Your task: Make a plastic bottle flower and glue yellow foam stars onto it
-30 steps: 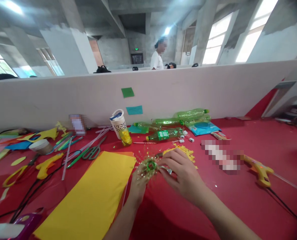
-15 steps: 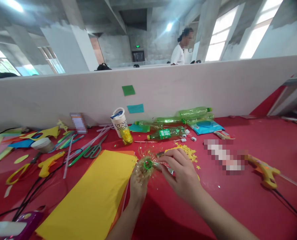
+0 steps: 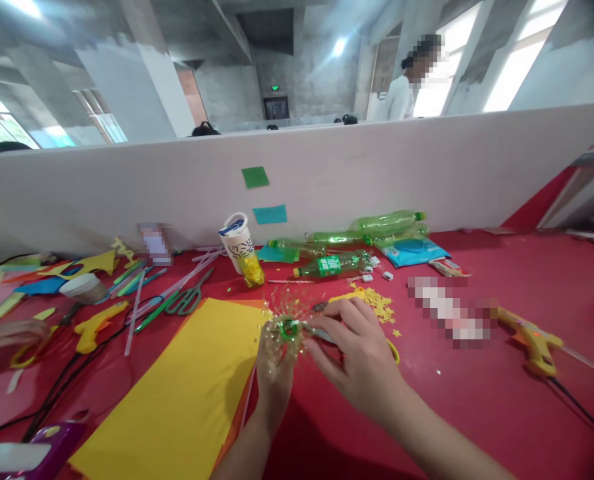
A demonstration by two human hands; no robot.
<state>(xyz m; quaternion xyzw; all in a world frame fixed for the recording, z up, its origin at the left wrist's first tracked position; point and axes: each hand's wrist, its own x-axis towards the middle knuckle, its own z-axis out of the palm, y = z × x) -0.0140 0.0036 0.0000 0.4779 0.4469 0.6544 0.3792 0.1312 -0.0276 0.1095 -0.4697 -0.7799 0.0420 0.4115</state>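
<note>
The cut plastic piece (image 3: 289, 328) is being gripped in the curled fingers of the left hand (image 3: 275, 360). A slim tool (image 3: 321, 333) is being pinched between the fingertips of the right hand (image 3: 359, 347), its end being held beside the piece's green ring. Beyond the right fingers, yellow stars (image 3: 374, 303) are being seen scattered.

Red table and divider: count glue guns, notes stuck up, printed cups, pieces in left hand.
Yellow glue guns: 2
Notes on divider, green and blue: 2
Printed cup: 1
Green-ringed piece in left hand: 1
Total: 6
</note>
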